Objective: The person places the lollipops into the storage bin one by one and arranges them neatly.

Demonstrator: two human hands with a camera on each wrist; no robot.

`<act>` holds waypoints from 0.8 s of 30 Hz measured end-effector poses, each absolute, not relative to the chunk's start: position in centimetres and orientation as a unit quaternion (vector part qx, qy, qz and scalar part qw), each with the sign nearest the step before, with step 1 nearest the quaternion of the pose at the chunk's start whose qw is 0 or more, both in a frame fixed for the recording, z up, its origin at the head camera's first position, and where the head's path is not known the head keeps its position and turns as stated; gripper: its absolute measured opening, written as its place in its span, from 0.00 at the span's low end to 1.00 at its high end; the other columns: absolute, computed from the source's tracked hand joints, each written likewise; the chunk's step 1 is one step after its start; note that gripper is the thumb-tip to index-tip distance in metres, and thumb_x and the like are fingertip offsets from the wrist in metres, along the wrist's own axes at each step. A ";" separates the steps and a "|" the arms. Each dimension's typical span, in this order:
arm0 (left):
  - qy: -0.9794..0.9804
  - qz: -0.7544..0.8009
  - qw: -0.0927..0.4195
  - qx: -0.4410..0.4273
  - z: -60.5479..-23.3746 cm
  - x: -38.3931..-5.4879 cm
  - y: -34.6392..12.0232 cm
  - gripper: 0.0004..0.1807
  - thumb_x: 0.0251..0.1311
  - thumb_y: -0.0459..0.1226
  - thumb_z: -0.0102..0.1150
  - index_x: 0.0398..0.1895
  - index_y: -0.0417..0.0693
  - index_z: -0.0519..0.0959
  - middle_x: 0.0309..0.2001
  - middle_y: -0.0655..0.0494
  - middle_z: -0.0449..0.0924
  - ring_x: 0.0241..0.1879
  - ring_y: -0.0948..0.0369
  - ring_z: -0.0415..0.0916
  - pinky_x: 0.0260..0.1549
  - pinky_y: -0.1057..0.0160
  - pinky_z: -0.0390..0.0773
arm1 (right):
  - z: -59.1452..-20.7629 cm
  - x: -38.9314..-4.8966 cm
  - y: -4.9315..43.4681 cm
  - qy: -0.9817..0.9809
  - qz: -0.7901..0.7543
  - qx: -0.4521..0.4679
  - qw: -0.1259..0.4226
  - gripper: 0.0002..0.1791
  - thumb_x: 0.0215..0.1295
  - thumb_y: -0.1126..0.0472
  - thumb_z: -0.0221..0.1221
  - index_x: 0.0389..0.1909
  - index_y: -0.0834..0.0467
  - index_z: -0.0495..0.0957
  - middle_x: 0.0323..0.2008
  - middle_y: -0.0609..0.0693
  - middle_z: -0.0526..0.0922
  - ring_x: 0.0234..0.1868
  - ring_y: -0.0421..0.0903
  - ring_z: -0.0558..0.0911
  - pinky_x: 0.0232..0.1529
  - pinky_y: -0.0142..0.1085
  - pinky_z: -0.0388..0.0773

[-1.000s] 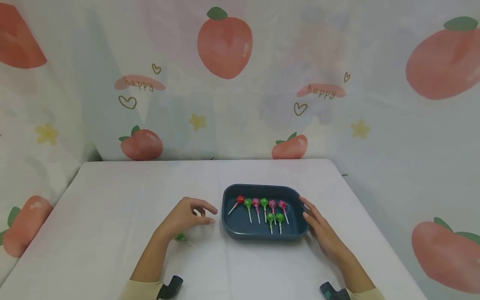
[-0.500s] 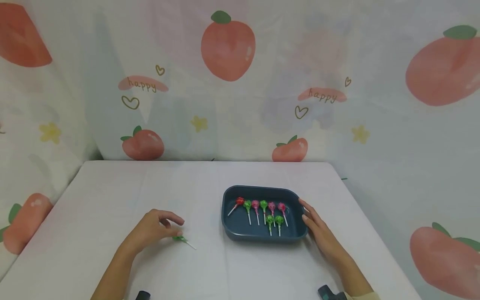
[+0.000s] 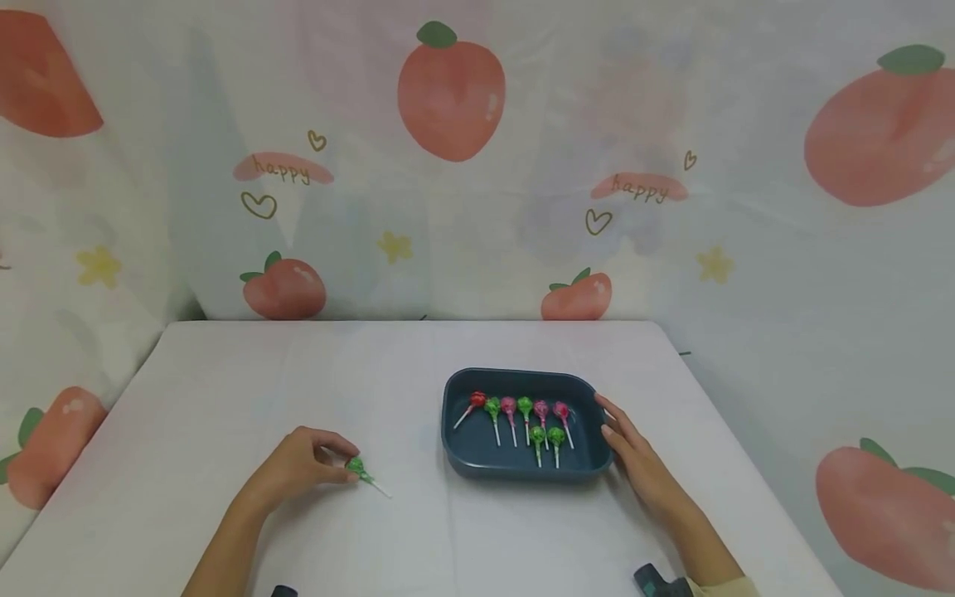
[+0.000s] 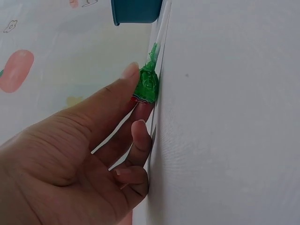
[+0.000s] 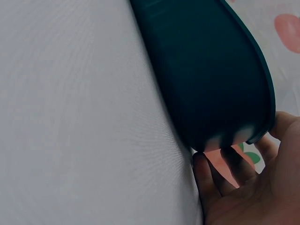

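My left hand [image 3: 302, 463] pinches the wrapped head of a green lollipop [image 3: 358, 466] between thumb and forefinger, low over the white tabletop. In the left wrist view the green lollipop [image 4: 148, 84] has its white stick pointing away from the hand, and the other fingers are bent beneath. A dark blue tray [image 3: 522, 471] stands to the right, holding red, pink and green lollipops in a row, with two green lollipops [image 3: 538, 436] in front. My right hand [image 3: 645, 464] rests against the tray's right end, fingertips touching its wall [image 5: 220, 93].
The white cloth-covered table [image 3: 358, 356] ends at a hanging backdrop [image 3: 515, 207] printed with peaches and the word happy. A dark wrist device [image 3: 660, 582] sits on the right forearm near the front edge.
My left hand moved leftward and down from beside the tray to the green lollipop, then took its head between the fingers. The right hand stays at the tray.
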State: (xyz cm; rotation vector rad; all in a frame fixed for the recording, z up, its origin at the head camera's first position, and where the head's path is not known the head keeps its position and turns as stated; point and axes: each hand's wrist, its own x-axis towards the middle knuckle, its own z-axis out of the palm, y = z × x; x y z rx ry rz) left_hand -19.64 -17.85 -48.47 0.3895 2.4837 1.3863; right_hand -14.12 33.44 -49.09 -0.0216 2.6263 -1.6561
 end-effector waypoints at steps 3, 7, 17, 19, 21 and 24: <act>0.859 0.479 0.131 0.126 -48.6 -19.6 -17.8 0.17 0.44 0.39 0.84 0.41 0.51 0.91 0.38 0.58 0.86 0.33 0.56 0.74 0.31 0.62 0.71 | -49.1 -14.1 33.5 0.847 -0.532 -0.006 0.020 0.30 0.85 0.44 0.41 0.83 0.41 0.52 0.83 0.54 0.46 0.80 0.64 0.45 0.71 0.62 0.49; 0.862 0.477 0.129 0.114 -48.4 -19.4 -17.7 0.16 0.46 0.38 0.83 0.41 0.52 0.91 0.39 0.58 0.85 0.34 0.56 0.71 0.30 0.61 0.70 | -49.2 -14.2 33.6 0.848 -0.530 -0.010 0.019 0.30 0.85 0.45 0.42 0.83 0.39 0.52 0.82 0.54 0.46 0.80 0.64 0.46 0.72 0.63 0.48; 0.858 0.475 0.136 0.145 -48.4 -19.5 -17.6 0.17 0.49 0.37 0.82 0.45 0.50 0.91 0.46 0.56 0.86 0.37 0.56 0.73 0.35 0.60 0.73 | -48.9 -14.2 33.5 0.849 -0.528 -0.020 0.016 0.30 0.85 0.46 0.41 0.83 0.40 0.51 0.82 0.54 0.46 0.80 0.64 0.46 0.72 0.64 0.48; 0.858 0.475 0.134 0.145 -48.4 -19.6 -17.5 0.18 0.48 0.37 0.82 0.44 0.50 0.91 0.44 0.56 0.86 0.35 0.56 0.72 0.32 0.62 0.72 | -48.8 -14.2 33.4 0.850 -0.526 -0.019 0.016 0.30 0.85 0.46 0.42 0.83 0.41 0.51 0.83 0.54 0.46 0.80 0.64 0.46 0.71 0.64 0.48; 0.858 0.476 0.132 0.140 -48.5 -19.6 -17.4 0.17 0.47 0.37 0.83 0.43 0.50 0.91 0.42 0.57 0.85 0.34 0.56 0.72 0.31 0.62 0.72 | -48.8 -14.1 33.4 0.852 -0.524 -0.018 0.016 0.30 0.85 0.46 0.41 0.83 0.42 0.51 0.83 0.54 0.46 0.80 0.64 0.46 0.71 0.64 0.48; 0.859 0.477 0.127 0.132 -48.6 -19.5 -17.2 0.17 0.46 0.37 0.83 0.41 0.50 0.91 0.40 0.58 0.85 0.34 0.56 0.72 0.32 0.62 0.71 | -48.8 -14.1 33.4 0.851 -0.525 -0.016 0.017 0.30 0.85 0.46 0.41 0.83 0.42 0.51 0.83 0.54 0.46 0.80 0.64 0.46 0.71 0.64 0.48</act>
